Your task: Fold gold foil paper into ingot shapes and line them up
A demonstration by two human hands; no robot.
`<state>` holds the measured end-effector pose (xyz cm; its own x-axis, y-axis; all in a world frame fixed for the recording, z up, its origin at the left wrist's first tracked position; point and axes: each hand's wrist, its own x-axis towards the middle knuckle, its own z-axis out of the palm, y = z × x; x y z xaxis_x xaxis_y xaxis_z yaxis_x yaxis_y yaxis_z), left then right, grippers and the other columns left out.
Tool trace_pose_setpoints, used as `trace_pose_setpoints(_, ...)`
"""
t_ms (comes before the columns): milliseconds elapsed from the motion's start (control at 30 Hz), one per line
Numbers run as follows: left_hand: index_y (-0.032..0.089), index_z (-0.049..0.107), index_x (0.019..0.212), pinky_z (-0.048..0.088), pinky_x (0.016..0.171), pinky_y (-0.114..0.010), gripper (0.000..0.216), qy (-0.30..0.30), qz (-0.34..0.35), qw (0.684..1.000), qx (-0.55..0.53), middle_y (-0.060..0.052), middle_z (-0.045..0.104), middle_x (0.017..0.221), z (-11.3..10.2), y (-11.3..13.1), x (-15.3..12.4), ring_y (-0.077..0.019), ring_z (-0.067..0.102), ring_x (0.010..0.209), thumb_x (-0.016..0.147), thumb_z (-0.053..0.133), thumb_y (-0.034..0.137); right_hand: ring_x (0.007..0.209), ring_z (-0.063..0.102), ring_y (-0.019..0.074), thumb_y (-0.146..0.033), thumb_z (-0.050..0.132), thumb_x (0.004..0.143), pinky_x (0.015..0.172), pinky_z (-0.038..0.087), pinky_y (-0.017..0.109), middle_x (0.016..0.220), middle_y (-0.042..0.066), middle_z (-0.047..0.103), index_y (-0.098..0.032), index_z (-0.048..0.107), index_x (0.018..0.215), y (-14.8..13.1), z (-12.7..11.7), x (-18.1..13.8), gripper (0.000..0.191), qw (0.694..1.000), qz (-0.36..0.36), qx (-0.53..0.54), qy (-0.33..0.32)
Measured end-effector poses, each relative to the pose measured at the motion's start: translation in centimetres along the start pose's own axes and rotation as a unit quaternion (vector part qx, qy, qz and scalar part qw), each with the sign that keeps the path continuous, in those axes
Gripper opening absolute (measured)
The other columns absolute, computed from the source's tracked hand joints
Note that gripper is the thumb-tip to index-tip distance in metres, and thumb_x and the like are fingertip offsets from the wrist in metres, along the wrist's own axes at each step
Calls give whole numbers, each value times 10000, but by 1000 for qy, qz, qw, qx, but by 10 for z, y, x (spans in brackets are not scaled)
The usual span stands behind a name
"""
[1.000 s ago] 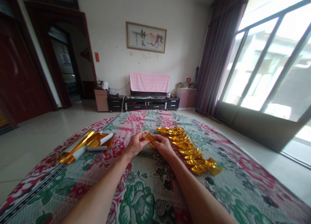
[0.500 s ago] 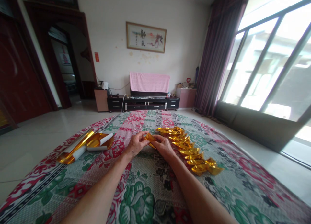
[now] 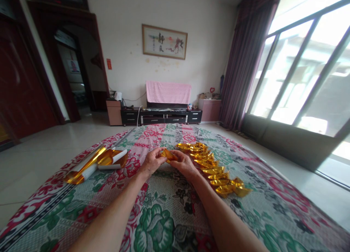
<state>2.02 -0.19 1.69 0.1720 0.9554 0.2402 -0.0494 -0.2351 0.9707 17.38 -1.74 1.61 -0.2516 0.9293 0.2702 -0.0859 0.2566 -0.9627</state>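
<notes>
Your left hand (image 3: 153,161) is half closed, its thumb and fingers bent together so that they pinch one end of a small gold foil piece (image 3: 169,156). Your right hand (image 3: 183,162) is closed in a similar way upon the other end of this piece, with the fingertips partly hidden behind it. The piece is therefore between your two hands, in front of you, and it looks folded, with a raised edge in the middle. The exact folds are too small to tell.

Just beside your right hand, on its outer side, there is a row of shiny folded gold pieces (image 3: 214,170). They lie close to one another, and the row runs from a little beyond this hand back toward you, along your right forearm.

Well apart from your left hand, on its outer side, lie some curled gold sheets (image 3: 111,158), which show white on their reverse. All of these rest on a flowered cloth (image 3: 153,226), which spreads under both your hands and forearms. Far beyond your hands, a pink towel (image 3: 168,92) hangs over a dark screen.
</notes>
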Motion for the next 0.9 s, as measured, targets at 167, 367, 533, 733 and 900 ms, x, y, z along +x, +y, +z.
trace_pose_setpoints(167,95,522,1067,325,480,-161,516,5,-9,1000,-15,25,574,676,0,0,-1,-39,431,492,580,643,216,664,544,105,-212,629,612,615,408,210,858,-6,641,-170,581,1013,2,-1,1,406,1000,-10,-16,-2)
trace_pose_setpoints(367,98,522,1052,313,471,-160,509,6,-18,1000,-19,33,559,663,0,1,-1,-35,416,484,574,646,218,627,517,93,-200,592,623,584,389,204,837,-11,635,-166,580,1040,2,-2,0,419,998,-10,-60,14)
trace_pose_setpoints(533,102,527,1053,310,466,-157,506,6,-16,1000,-21,42,545,644,0,0,-1,-32,412,474,577,649,226,609,497,89,-203,572,625,563,379,200,809,-14,626,-164,581,1035,3,-1,1,412,997,-12,-78,26)
trace_pose_setpoints(733,113,537,1054,326,471,-161,511,11,-20,1000,-18,30,573,672,-1,-3,0,-38,432,481,572,658,233,569,460,78,-205,573,622,544,358,199,758,-19,613,-146,581,1036,3,-1,2,419,994,-4,-97,40)
trace_pose_setpoints(900,118,546,1050,344,484,-160,499,15,-17,1000,-21,24,584,688,-2,-5,1,-41,447,494,577,659,228,543,435,75,-214,584,617,523,339,201,715,-24,596,-141,576,1041,3,-1,2,431,993,5,-106,58)
